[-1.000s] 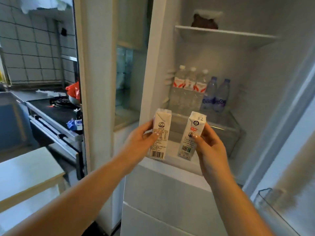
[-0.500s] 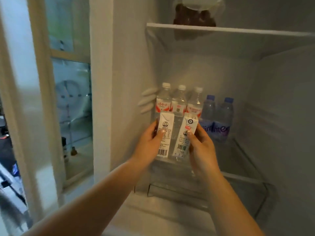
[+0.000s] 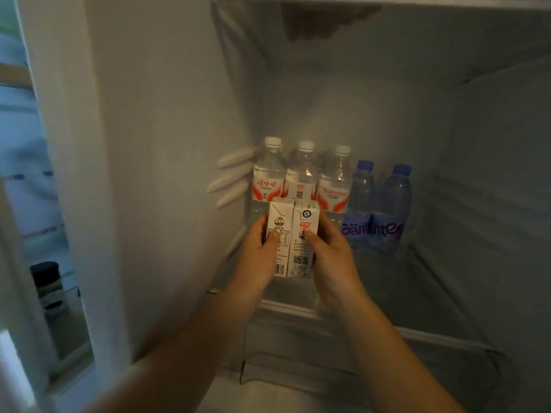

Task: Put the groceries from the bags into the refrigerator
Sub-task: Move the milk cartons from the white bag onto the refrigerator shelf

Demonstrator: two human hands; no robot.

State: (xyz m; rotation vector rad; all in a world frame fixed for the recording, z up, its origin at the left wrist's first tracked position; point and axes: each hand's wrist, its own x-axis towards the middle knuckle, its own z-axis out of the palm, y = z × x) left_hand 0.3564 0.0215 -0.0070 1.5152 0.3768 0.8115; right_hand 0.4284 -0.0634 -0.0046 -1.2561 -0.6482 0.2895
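Observation:
Two small white milk cartons stand upright side by side inside the open refrigerator, over its glass shelf [image 3: 396, 290]. My left hand [image 3: 259, 257] grips the left carton [image 3: 280, 222], thumb on its front. My right hand [image 3: 331, 260] grips the right carton [image 3: 305, 248], which has a red logo. The cartons touch each other, right in front of the water bottles. Whether their bases rest on the shelf I cannot tell.
Three clear water bottles with red labels [image 3: 301, 177] and two blue-capped bottles [image 3: 375, 210] line the shelf's back. Above is another shelf with a dark item [image 3: 313, 25] on it. A clear drawer [image 3: 328, 362] sits below. Left, a cabinet holds a dark jar [image 3: 46, 281].
Both hands have carried the cartons deeper into the fridge and brought them together until they touch. The view has closed in on the shelf.

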